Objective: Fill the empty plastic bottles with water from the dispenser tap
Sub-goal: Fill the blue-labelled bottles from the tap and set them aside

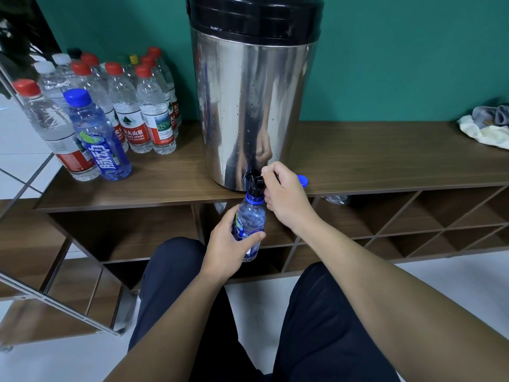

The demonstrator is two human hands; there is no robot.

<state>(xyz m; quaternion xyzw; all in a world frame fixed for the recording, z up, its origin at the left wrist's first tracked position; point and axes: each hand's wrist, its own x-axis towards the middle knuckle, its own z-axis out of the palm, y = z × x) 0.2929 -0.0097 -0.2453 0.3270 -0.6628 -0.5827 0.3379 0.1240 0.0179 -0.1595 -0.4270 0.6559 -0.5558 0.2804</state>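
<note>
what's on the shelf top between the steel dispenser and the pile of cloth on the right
Only a loose blue cap, just behind the right hand near the steel dispenser. Otherwise, the head view shows bare wood up to the pile of cloth.

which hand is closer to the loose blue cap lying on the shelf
Right. The right hand is at the tap, with the blue cap just behind it on the shelf top. The left hand holds the bottle lower down, below the shelf edge.

A casual indoor room, perhaps an office break corner: teal painted wall point(399, 51), low dark wooden cubby shelf unit point(385, 158), white tiled floor point(24, 150).
</note>
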